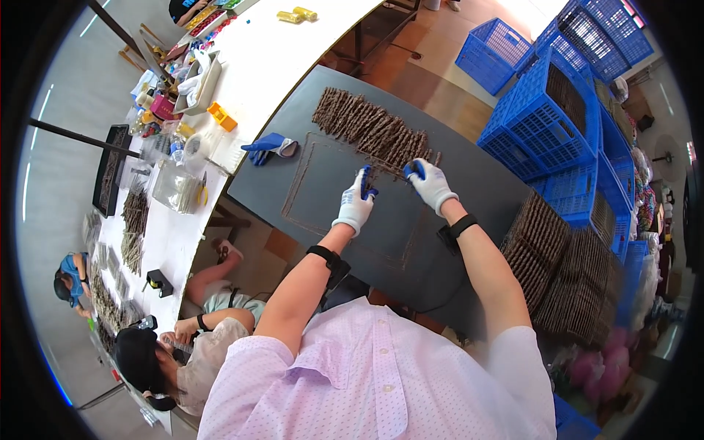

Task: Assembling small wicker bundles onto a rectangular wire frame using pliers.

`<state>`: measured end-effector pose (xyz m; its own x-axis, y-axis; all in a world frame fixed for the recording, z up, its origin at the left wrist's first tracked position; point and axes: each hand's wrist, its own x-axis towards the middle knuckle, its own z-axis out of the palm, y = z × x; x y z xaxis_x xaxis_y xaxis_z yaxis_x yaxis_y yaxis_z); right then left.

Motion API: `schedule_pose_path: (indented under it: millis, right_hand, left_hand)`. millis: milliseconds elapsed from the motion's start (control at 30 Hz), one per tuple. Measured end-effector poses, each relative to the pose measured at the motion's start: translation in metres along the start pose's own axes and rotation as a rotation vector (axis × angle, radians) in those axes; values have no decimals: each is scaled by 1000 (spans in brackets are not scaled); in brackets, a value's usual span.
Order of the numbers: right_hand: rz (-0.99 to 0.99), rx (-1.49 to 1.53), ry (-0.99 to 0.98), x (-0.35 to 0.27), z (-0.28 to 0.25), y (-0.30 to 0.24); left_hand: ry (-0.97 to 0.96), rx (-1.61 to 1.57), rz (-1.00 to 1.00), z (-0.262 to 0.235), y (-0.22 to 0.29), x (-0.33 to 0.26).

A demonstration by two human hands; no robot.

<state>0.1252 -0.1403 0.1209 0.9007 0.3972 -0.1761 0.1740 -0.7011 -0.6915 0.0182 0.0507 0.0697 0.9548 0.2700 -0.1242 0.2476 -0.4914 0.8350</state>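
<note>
My left hand (356,203), in a white glove with blue fingertips, pinches a thin dark brown strip over the dark grey table (315,183). My right hand (430,183), gloved the same way, grips the other end of the strip near the row of brown strips (374,128) laid side by side across the table's far part. Both hands are close together, just below that row.
A spare blue and white glove (270,146) lies at the table's left edge. Stacks of brown strips (565,271) stand to my right, beside blue plastic crates (546,110). A long white table (242,81) with clutter runs on the left, where other people (191,345) sit.
</note>
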Motion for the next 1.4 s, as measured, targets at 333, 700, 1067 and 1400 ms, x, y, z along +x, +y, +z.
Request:
schedule_pose_path:
  millis: [333,700,1067,1400]
  right_hand:
    - [241,1354,352,17,-40,55]
    - [-186,-354,-214,22,-54,-33]
    - [-20,516,-250,7,-27,27]
    - [-77,156,-583,2,-35,22]
  left_hand:
    - [88,-83,110,-10,-17,8]
    - [-89,-15,360,-8,32,5]
    - [-76,10,426,-11,19,-2]
    - [-227,87,523,-19,21,-4]
